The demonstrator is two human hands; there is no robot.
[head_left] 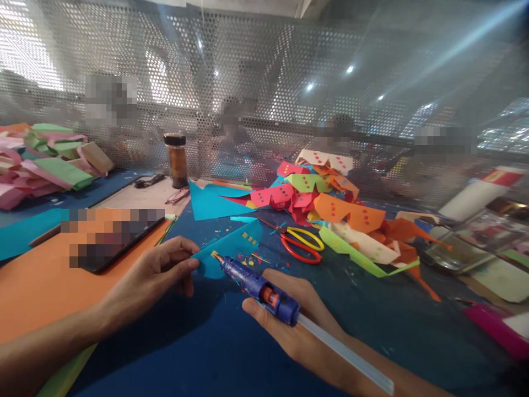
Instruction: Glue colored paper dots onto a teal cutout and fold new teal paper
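Observation:
My left hand [176, 267] pinches the left end of a blue paper piece [231, 248] with small yellow squares stuck on it. In my right hand [297, 314] is a blue hot glue gun [254, 284], a long clear glue stick [347, 353] reaching back out of it. The gun's nozzle tip is at the blue paper, close to my left fingertips; whether they touch I cannot tell. Tiny coloured paper scraps [250, 260] lie just beyond the nozzle. Scissors [300, 245] with red and yellow handles rest behind them.
Behind the scissors is a heap of cut, dotted paper pieces [351, 212]. Orange sheets [111, 292] and a dark phone [124, 242] lie at left, a lidded jar [177, 160] behind. Folded pastel paper [45, 162] is piled far left. A perforated metal screen [248, 66] bounds the table.

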